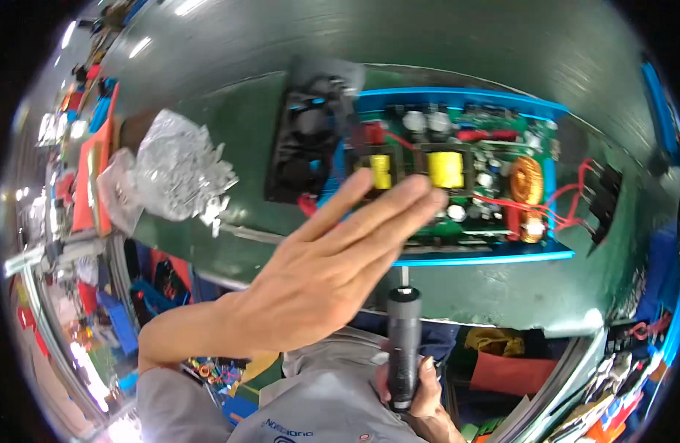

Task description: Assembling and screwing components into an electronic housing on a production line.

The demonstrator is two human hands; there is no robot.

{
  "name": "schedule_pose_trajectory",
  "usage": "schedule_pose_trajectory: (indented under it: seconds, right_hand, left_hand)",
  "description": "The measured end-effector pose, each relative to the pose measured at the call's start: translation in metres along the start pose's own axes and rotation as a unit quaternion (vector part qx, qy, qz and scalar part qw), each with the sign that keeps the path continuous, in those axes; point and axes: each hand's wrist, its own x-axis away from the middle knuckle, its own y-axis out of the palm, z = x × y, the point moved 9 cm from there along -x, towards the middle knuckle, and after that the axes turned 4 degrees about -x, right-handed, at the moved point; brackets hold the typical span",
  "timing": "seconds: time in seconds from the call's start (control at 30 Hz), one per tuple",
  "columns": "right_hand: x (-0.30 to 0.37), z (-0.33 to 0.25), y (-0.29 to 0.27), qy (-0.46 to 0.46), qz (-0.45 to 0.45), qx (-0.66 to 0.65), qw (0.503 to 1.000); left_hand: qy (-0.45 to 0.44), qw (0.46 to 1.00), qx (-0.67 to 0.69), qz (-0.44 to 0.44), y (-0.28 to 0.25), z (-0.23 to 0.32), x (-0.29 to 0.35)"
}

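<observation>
A blue metal housing [495, 258] lies on the green table, holding a circuit board with yellow-wrapped transformers [446, 170] and a copper toroid coil [527, 181]. My left hand [318, 277] reaches over its left part, fingers stretched out; whether they touch the board I cannot tell. Low in front of my body, my right hand [428, 391] is wrapped round a black electric screwdriver [405, 325]. Its shaft points up at the housing's near edge; contact there is unclear. At the housing's left end stands a black end panel with fans [299, 129], slightly blurred.
Red wires run from the board to a black socket piece [605, 203] at the right. Left of the housing sits a clear plastic bag of small shiny parts [179, 170]. Bins with assorted parts [122, 317] lie beyond the table's left edge. A red bin [511, 373] is below the table's near edge.
</observation>
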Motion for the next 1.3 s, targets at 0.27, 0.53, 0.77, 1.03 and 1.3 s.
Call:
schedule_pose_trajectory:
  seconds: [0.27,0.53,0.77,1.03,1.3]
  right_hand:
    - [0.015,-0.017,-0.029,-0.068,0.081,0.132,0.986]
    - [0.027,-0.017,-0.060,-0.162,0.138,0.157,0.964]
    - [0.031,-0.019,-0.055,-0.187,0.143,0.216,0.947]
    - [0.032,-0.053,-0.027,-0.214,0.113,0.320,0.916]
    - [0.031,-0.054,-0.028,-0.260,0.093,0.284,0.918]
  left_hand:
    - [0.037,0.977,0.049,0.204,-0.035,-0.012,0.026]
    - [-0.348,0.911,-0.052,0.216,-0.021,-0.146,0.138]
    - [-0.378,0.901,-0.169,0.127,-0.018,-0.161,0.136]
    - [-0.242,0.922,0.253,0.164,-0.044,-0.066,0.063]
    - [-0.060,0.988,-0.033,0.138,-0.043,0.017,-0.003]
